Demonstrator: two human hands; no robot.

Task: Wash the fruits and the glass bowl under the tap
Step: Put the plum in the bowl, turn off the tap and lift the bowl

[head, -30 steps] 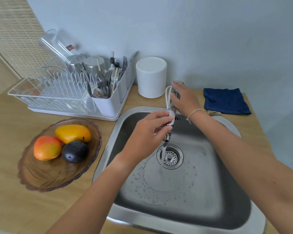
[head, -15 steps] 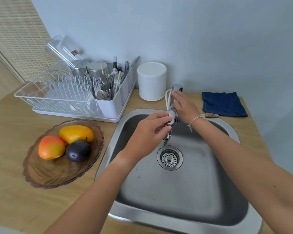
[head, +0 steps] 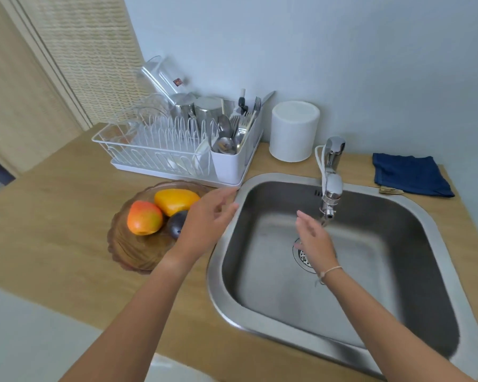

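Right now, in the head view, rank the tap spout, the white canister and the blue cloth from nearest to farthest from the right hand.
From the right hand:
1. Tap spout, just above the fingertips.
2. White canister, behind the sink, on the counter.
3. Blue cloth, far right on the counter.

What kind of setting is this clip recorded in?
Most likely a small home kitchen. A stainless steel sink with a tap is set into a wooden counter, a white dish rack holds cutlery and glassware, and a glass bowl of fruit sits beside the sink.

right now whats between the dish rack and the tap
In the head view, a white cylindrical container stands on the counter between the dish rack and the tap; nothing else.
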